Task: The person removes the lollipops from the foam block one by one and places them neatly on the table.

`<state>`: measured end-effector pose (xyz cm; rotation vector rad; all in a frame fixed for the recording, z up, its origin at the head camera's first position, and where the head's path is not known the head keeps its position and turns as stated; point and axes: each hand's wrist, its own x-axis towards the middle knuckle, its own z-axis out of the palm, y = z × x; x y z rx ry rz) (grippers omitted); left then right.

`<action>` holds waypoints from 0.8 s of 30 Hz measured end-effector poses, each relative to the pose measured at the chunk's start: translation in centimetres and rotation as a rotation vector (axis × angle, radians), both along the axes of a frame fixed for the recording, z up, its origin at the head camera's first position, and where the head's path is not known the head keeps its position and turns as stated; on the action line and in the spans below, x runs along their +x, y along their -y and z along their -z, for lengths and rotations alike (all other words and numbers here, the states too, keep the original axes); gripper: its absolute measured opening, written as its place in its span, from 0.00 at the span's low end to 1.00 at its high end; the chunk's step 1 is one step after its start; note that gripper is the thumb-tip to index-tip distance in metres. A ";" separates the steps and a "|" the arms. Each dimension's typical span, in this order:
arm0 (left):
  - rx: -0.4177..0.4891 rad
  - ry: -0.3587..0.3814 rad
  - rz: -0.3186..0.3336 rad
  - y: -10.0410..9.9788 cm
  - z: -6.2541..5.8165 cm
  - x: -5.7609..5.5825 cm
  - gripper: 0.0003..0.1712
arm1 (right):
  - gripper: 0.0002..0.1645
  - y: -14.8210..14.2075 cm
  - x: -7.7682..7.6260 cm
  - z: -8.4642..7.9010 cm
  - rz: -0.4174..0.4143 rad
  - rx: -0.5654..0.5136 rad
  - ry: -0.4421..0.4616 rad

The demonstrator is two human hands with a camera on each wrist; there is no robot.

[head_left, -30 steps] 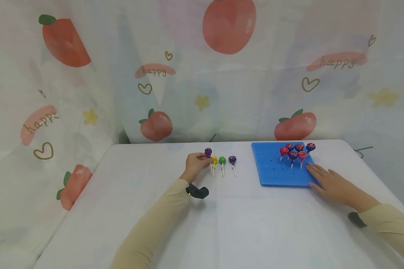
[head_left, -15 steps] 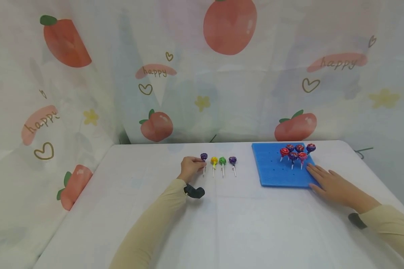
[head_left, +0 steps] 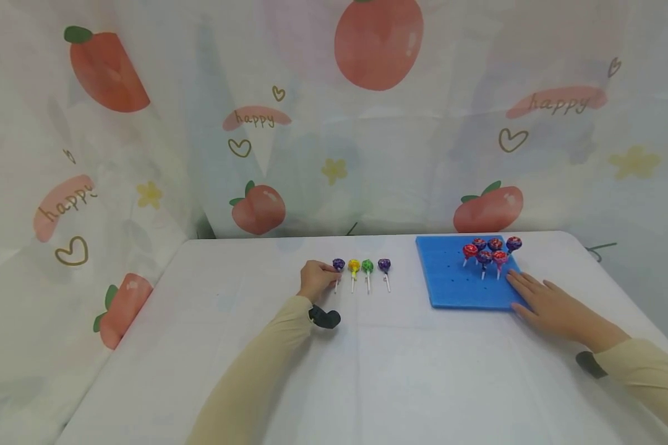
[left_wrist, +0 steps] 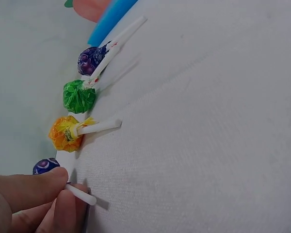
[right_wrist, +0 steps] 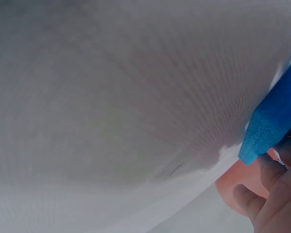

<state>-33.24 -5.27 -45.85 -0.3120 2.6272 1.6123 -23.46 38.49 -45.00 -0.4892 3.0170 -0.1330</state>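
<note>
At the left end of a short row on the table, my left hand [head_left: 315,281] pinches a purple-wrapped lollipop [head_left: 338,264]. In the left wrist view, thumb and fingertips hold its white stick just below the candy [left_wrist: 45,165]. To its right lie a yellow lollipop [head_left: 354,266], a green lollipop [head_left: 367,266] and another purple lollipop [head_left: 385,266], sticks toward me. My right hand [head_left: 548,306] rests with fairly straight fingers at the right edge of a blue foam board [head_left: 445,281]. Several red and purple lollipops [head_left: 484,256] stand upright in the board's right part.
Small holes [head_left: 452,280] dot the blue board. A white cloth covers the table [head_left: 389,371]. Behind it hangs a printed curtain [head_left: 312,148] with peaches and hearts, close to the table's back edge.
My left hand has carried the purple lollipop left, away from the yellow one, and lowered it to the row's left end. The right hand has stayed on the board's edge.
</note>
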 end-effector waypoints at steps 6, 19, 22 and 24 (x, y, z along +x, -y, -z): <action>-0.100 -0.026 0.006 -0.1 -0.2 0.0 0.08 | 0.46 0.1 0.0 -0.2 -0.001 -0.004 0.006; -0.143 0.010 0.010 -0.1 -1.2 0.2 0.07 | 0.46 0.1 0.0 -0.3 0.002 -0.002 0.011; -0.150 0.017 0.011 -0.1 -1.2 0.2 0.07 | 0.46 0.0 0.0 -0.2 0.000 -0.008 0.012; -0.164 0.011 0.016 0.0 -1.1 0.3 0.07 | 0.46 0.0 0.0 -0.2 -0.002 -0.010 0.015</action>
